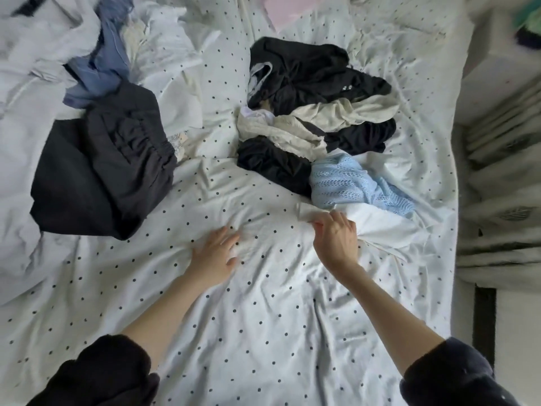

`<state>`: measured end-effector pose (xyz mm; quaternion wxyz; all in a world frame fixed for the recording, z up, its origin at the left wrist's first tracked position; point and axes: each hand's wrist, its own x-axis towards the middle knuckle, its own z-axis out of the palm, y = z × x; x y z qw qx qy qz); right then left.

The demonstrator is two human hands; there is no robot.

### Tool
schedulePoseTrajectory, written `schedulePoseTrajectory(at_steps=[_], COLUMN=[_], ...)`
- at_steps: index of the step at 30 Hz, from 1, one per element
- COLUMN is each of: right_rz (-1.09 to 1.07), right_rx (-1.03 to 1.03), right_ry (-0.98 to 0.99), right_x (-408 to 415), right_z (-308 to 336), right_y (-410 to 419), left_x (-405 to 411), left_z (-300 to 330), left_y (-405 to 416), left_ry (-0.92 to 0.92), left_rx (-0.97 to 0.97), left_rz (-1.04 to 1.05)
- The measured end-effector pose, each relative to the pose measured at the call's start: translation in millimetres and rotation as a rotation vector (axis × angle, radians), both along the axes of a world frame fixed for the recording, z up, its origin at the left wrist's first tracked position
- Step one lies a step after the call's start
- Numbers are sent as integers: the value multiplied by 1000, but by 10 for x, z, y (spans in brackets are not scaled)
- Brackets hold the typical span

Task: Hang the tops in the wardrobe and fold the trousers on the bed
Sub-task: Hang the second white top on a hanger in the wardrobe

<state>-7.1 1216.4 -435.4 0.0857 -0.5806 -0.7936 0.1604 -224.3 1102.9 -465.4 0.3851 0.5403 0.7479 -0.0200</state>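
The bed (263,317) is covered by a white sheet with dark dots, creased throughout. A heap of white and blue clothes (73,48) is piled at its far left, and dark folded trousers (99,165) with a gathered waistband are laid against that heap. A jumble of black and cream garments (316,106) is spread right of centre, with a pale blue knit (351,183) lying at its near edge. A white garment (380,227), touching the knit, is gripped by the curled fingers of the right hand (336,238). The left hand (216,253) is laid flat on the sheet, fingers straight, nothing held.
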Motion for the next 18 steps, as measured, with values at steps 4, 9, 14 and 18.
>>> schedulePoseTrajectory(at_steps=[4, 9, 14, 18], right_rz=[24, 49, 41, 103], right_rx=[-73, -100, -105, -100], right_ry=[194, 268, 336, 383], right_x=[128, 339, 631, 757], right_z=[375, 697, 1016, 1134], right_y=[-572, -1145, -1592, -1944], left_x=[335, 813, 1039, 1084], left_z=[413, 778, 1063, 1120], left_y=[-151, -317, -597, -944], left_ry=[-241, -246, -282, -259], left_rx=[194, 499, 522, 425], left_rz=[37, -214, -232, -200])
